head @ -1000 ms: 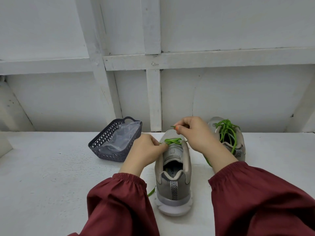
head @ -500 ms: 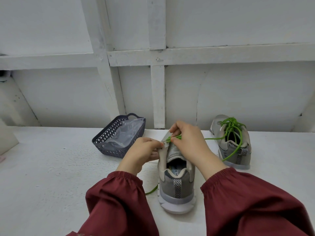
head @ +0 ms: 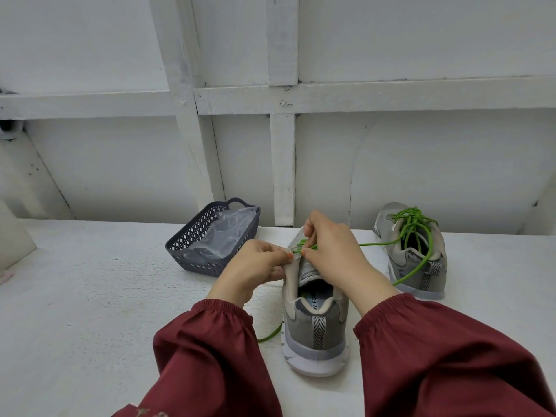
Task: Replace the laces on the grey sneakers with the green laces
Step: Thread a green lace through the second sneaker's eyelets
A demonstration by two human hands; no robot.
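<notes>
A grey sneaker (head: 314, 329) stands in front of me, heel toward me, toe away. My left hand (head: 255, 267) pinches its left eyelet flap. My right hand (head: 334, 251) pinches the green lace (head: 373, 244) at the eyelets over the tongue. One end of that lace runs right toward the second sneaker, the other trails out on the table at the shoe's left side. The second grey sneaker (head: 416, 260) stands to the right, loosely threaded with a green lace. The front eyelets of the near shoe are hidden by my hands.
A dark grey plastic basket (head: 192, 249) with a clear plastic bag in it sits to the left of the shoes. A white panelled wall (head: 282, 164) rises right behind the white table (head: 90, 311).
My right hand has come down from above the toe onto the eyelets. A stretch of green lace now runs to the right. My left hand stays on the flap.
</notes>
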